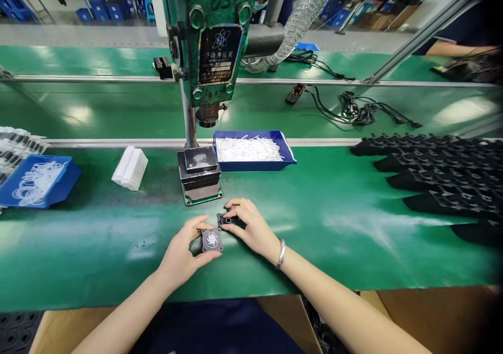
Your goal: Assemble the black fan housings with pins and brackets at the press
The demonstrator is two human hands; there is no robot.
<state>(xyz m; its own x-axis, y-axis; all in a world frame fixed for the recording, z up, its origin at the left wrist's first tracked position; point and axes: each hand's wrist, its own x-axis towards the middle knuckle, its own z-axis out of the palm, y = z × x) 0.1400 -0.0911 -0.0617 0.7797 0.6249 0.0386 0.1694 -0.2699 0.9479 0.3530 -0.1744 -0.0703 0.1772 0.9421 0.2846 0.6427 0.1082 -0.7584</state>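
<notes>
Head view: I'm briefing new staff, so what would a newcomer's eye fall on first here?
The tall green press stands at the middle back of the green bench. Just in front, the left hand holds a square grey part with a white swirl, and the right hand grips a small black part. Rows of black parts fill the right side.

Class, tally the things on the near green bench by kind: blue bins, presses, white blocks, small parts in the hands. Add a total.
Blue bins: 2
Press: 1
White block: 1
Small parts: 2, square part in left hand, black part in right hand
Total: 6
</notes>
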